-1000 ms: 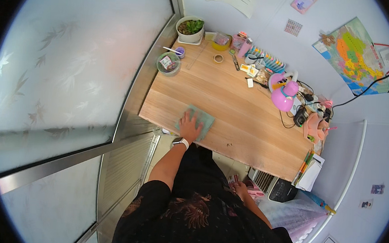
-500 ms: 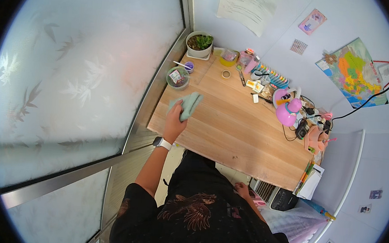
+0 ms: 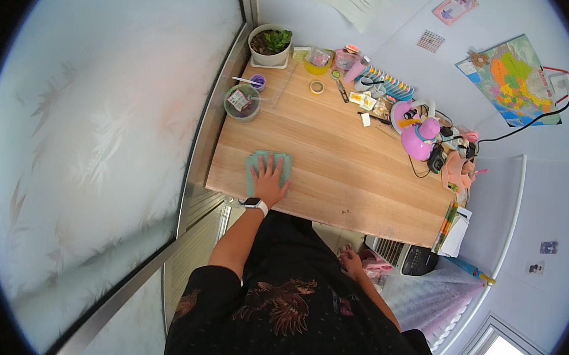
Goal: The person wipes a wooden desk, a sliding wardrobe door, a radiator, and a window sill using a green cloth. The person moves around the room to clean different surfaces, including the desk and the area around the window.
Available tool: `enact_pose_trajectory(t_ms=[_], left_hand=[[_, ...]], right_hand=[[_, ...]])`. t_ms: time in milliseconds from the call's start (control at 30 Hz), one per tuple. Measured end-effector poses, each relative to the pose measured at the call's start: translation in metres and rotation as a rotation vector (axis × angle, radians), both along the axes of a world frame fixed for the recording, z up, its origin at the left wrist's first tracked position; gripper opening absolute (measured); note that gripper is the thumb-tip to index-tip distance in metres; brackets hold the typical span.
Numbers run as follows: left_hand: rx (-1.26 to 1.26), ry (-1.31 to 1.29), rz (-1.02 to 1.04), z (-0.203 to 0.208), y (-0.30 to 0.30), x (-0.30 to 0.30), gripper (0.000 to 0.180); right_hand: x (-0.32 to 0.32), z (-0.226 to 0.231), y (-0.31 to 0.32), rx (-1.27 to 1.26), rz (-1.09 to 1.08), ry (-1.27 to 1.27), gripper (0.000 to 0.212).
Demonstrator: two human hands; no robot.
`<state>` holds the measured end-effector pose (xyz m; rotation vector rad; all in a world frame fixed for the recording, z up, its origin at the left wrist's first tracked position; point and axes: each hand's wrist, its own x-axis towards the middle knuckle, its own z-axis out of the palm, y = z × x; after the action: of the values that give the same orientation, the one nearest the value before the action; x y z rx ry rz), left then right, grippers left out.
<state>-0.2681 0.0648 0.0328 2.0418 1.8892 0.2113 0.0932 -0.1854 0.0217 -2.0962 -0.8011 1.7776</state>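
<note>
Green cloth (image 3: pixel 253 158) flat beneath the left hand (image 3: pixel 269 185)

Closest in is a black shirt (image 3: pixel 275 309) with a reddish-brown winged print. Just off the near edge of the table (image 3: pixel 344 168), the right hand (image 3: pixel 351 260) hangs low, well apart from the cloth; its fingers look partly bent, and from here I cannot tell whether they have hold of anything. The left forearm (image 3: pixel 238 240) reaches forward, a white-banded watch (image 3: pixel 255 204) at the wrist, about level with the table's edge.

The left hand is spread wide, palm down, fingers apart, resting on the cloth rather than gripping it. The cloth lies on the near left part of the table, directly under those fingers, showing beyond the fingertips and out to their left, with the thumb close to its right side. Folded as it is, it looks nearly square, so I make out no clear long axis; the fingers point away from the body, toward the far side. The left hand is plainly the nearer of the two, touching it.

Farther on, a round clear tub (image 3: pixel 242 103) and a small purple cup (image 3: pixel 257 82) stand near the table's left edge, apart from the cloth. A tape roll (image 3: pixel 316 87) lies past them to the right, a potted plant (image 3: pixel 269 43) fills the far left corner, and a pink lamp (image 3: pixel 419 141) stands toward the far right. On the wall behind hangs a coloured map (image 3: pixel 512 81).
</note>
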Motion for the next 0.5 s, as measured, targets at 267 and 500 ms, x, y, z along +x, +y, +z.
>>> enact_pose_trajectory(t_ms=[267, 500], left_hand=[[-0.070, 0.014, -0.245, -0.004, 0.005, 0.028, 0.082], [-0.063, -0.038, -0.285, 0.002, -0.011, 0.032, 0.071]], right_hand=[[-0.045, 0.025, 0.002, 0.091, 0.068, -0.221, 0.029], [-0.131, -0.026, 0.152, 0.403, -0.067, -0.216, 0.037]])
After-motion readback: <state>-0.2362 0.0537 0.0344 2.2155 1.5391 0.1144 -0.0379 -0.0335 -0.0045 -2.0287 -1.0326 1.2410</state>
